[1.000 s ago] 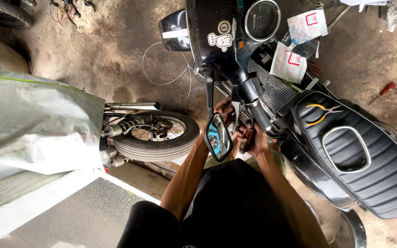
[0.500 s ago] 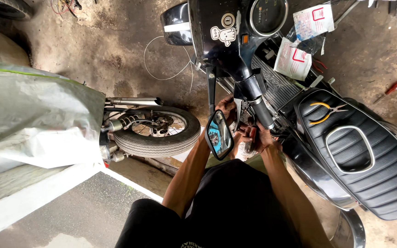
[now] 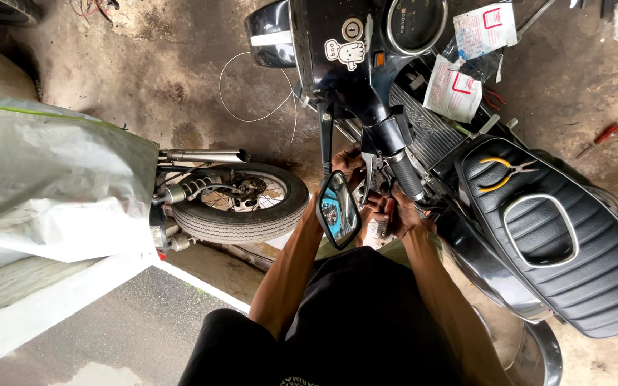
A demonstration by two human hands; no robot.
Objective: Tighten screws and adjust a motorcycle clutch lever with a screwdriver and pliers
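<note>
Both hands work close together under the scooter's handlebar grip (image 3: pixel 403 174): left hand (image 3: pixel 350 166) behind the mirror (image 3: pixel 338 209), right hand (image 3: pixel 395 212) seemingly gripping a red-handled tool (image 3: pixel 388 211).

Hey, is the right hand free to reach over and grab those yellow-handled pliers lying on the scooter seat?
Probably yes. The pliers lie loose on top of the black seat, with nothing over them. The right hand is down by the handlebar, though it seems to hold a small tool it would have to put down first.

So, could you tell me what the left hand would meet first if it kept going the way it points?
Probably the mirror stem or the handlebar housing just beyond the left hand; depth is hard to judge from above.
</note>
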